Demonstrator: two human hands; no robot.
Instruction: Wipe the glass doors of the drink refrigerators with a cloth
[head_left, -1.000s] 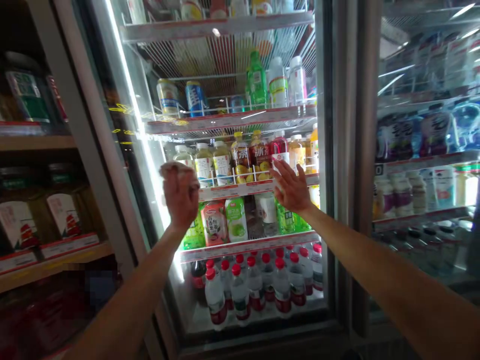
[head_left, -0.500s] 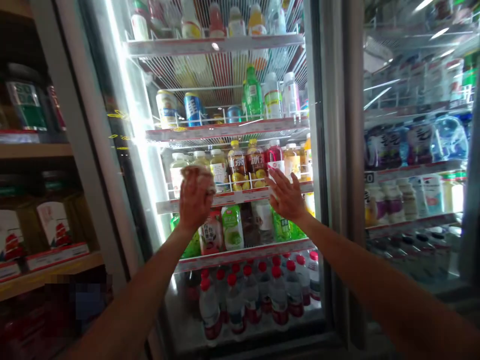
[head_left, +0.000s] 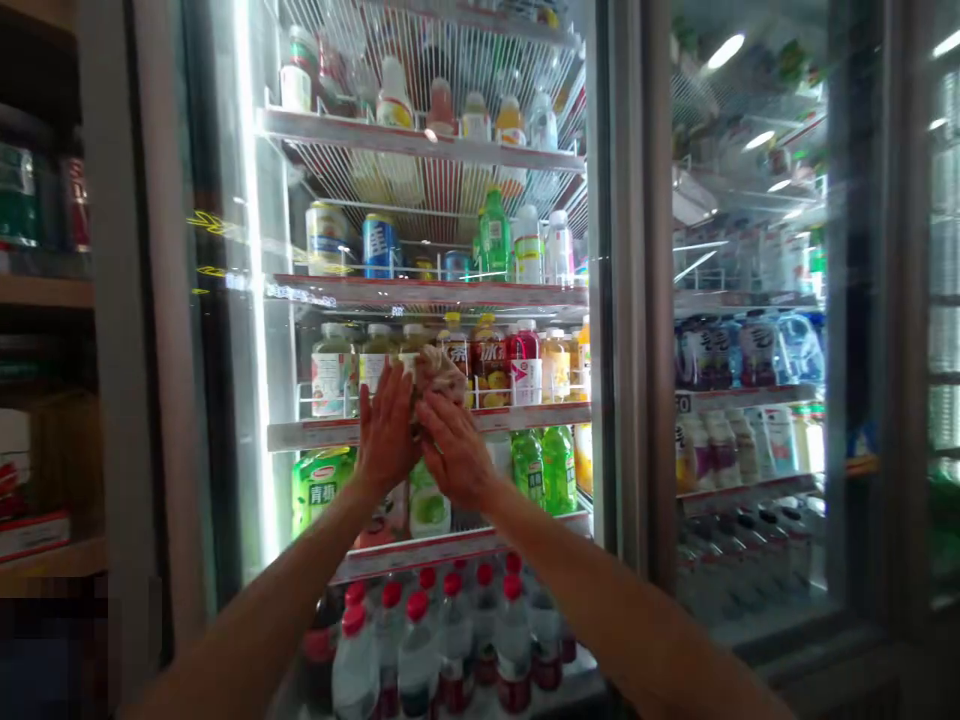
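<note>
The left forearm (head_left: 255, 600) and the right forearm (head_left: 592, 580) slant inward from the lower corners, wrists bent back so that both palms face the glass. The left hand (head_left: 389, 428) is spread flat, its fingers straight and pointing up. The right hand (head_left: 459, 450) tilts up and to the left just beside it, fingers extended over a cloth (head_left: 441, 376); whether they pinch it or only press on it, I cannot tell. The cloth, pale, soft and crumpled, sits at the right hand's fingertips, against the glass door (head_left: 225, 222) of an upright drinks fridge. Yellow reflections streak the smooth pane, and a vertical metal frame (head_left: 628, 300) runs along its right side.

Behind the glass, clear bottles (head_left: 454, 640) with red ridged caps crowd the bottom. The shelf above holds green bottles (head_left: 544, 468) and, partly hidden by the hands, a green-and-white pack (head_left: 430, 508). Level with the cloth stand pale-yellow bottles (head_left: 334, 370) with white caps, dark tea bottles (head_left: 491, 360) with yellow caps and a red bottle (head_left: 524, 362). Higher up, on wire racking, are a blue can (head_left: 380, 246) and a ribbed green bottle (head_left: 494, 236). Farther right, a second fridge (head_left: 742, 490) holds more bottles.
</note>
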